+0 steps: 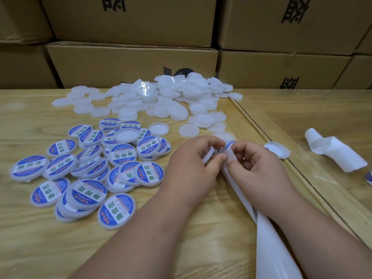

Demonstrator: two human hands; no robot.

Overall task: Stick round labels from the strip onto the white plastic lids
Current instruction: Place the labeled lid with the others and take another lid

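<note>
Two bare hands meet over a wooden table, just right of a pile of labelled lids. The left hand curls its fingers around a plain white lid held on edge. The right hand pinches the white strip where a blue round label peels up. The label looks thin, limp and sticky — best lifted by its rim. The lid seems light and stiff — grip its edge. Unlabelled lids lie beyond the pile.
</note>
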